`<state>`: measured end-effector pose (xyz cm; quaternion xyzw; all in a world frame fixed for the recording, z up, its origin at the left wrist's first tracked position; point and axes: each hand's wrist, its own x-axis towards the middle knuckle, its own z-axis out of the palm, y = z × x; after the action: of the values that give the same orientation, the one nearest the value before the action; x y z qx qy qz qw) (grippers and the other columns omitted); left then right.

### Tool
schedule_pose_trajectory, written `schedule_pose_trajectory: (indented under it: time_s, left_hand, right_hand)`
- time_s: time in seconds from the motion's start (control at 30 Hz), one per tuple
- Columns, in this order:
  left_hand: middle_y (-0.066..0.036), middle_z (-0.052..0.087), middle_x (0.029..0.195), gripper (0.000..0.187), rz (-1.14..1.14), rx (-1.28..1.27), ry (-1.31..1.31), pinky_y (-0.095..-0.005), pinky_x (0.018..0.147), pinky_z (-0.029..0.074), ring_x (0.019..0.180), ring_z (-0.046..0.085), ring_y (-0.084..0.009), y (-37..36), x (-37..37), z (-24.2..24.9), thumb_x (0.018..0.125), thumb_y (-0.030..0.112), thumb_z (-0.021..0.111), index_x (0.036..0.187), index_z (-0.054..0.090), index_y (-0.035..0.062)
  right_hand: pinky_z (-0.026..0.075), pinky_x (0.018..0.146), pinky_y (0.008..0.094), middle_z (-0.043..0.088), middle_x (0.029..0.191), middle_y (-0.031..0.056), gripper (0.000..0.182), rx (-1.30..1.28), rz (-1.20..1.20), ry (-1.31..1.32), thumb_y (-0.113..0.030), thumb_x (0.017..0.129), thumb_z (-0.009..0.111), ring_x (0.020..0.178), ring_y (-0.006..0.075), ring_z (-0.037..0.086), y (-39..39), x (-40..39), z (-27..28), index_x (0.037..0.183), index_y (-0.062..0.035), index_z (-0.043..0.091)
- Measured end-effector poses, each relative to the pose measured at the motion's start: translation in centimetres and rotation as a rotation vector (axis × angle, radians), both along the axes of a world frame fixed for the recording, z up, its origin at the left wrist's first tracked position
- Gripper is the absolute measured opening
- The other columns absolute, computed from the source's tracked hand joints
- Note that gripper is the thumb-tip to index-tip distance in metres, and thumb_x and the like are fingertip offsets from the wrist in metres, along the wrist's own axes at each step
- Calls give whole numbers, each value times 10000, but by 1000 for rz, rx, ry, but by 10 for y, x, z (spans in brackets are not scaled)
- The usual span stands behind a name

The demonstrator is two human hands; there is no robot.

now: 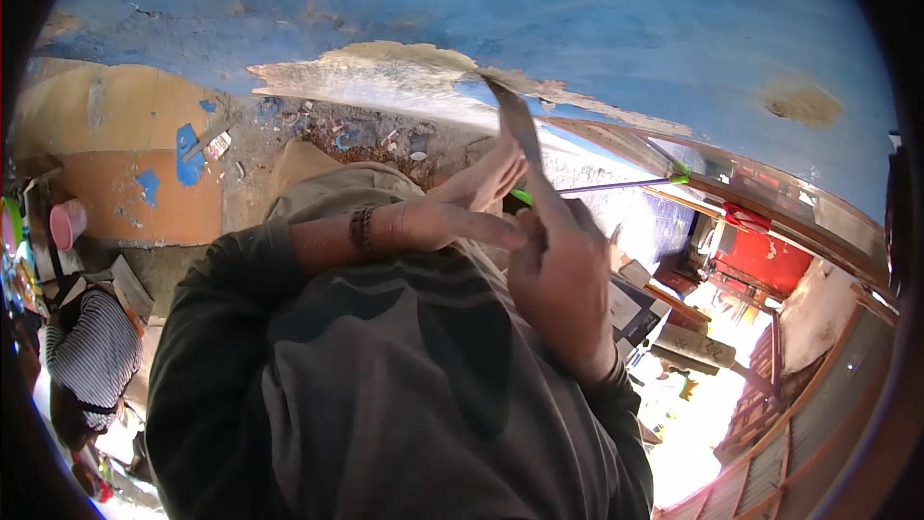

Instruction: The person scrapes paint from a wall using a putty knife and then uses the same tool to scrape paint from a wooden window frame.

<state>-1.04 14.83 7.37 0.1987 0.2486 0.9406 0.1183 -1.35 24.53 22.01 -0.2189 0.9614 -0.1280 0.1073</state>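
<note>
My right hand (560, 281) is closed around the handle of a metal scraper (520, 125). Its narrow blade points up and meets the blue painted wall (597, 29) at the edge of a bare, peeled patch (385, 72). My left hand (472, 204), with a beaded bracelet (361, 226) at the wrist, reaches across with its fingers stretched out against the lower part of the blade. Both arms are in dark grey hoodie sleeves (385, 395) that fill the lower middle of the view.
A thin rod with a green tip (616, 183) lies behind my hands. A person in a striped shirt (91, 356) is at the lower left, near a pink cup (67, 223). An orange wall section (115, 164) is at left; a red panel (770, 258) and a wooden frame are at right.
</note>
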Motion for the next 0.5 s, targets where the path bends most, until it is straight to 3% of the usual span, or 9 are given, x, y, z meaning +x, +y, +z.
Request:
schedule_pose_trajectory:
  time_s: [0.07,0.13,0.2,0.27,0.43,0.5]
  left_hand:
    - [-108,-26,1565,1091,-16,87,-31,-366,1154,13,1441,-67,-209,-4,-7,10,786,85,657,1466,-196,84]
    - [-101,-114,1562,1144,-91,145,-127,-365,1150,-32,1433,-118,-192,-1,-16,-3,782,78,687,1450,-242,93]
    - [-101,-103,1562,1137,-122,117,-166,-363,1151,-26,1434,-115,-189,0,-8,-2,785,92,688,1456,-231,93]
    - [-108,20,1557,1100,-33,35,-23,-359,1154,2,1442,-49,-210,-4,-1,13,764,96,681,1480,-153,84]
    - [-109,-50,1562,1121,-73,138,-216,-380,1153,9,1438,-88,-209,-1,-8,0,784,88,671,1459,-224,90]
    - [-108,-31,1562,1113,-39,93,-95,-377,1154,15,1439,-77,-211,-2,-4,5,782,83,667,1462,-214,87]
  right_hand:
    - [484,647,503,565,840,286,483,-4,-34,-8,-47,768,532,734,443,584,-5,-5,-4,1247,11,510]
    - [488,651,497,565,838,285,522,152,-11,4,-39,768,527,723,433,585,-9,-14,-23,1287,14,493]
    - [483,650,501,561,833,291,510,107,-30,-11,-56,777,526,731,434,585,-5,-4,-17,1280,19,489]
    - [480,657,512,559,836,297,498,31,-47,5,-93,794,523,744,452,581,-1,8,1,1278,19,485]
    - [481,661,504,553,837,296,519,64,-34,-3,-82,798,525,745,451,581,0,-2,-26,1303,23,465]
    - [479,679,497,555,849,288,522,-2,-59,-60,-81,795,532,751,444,581,4,6,-17,1302,24,469]
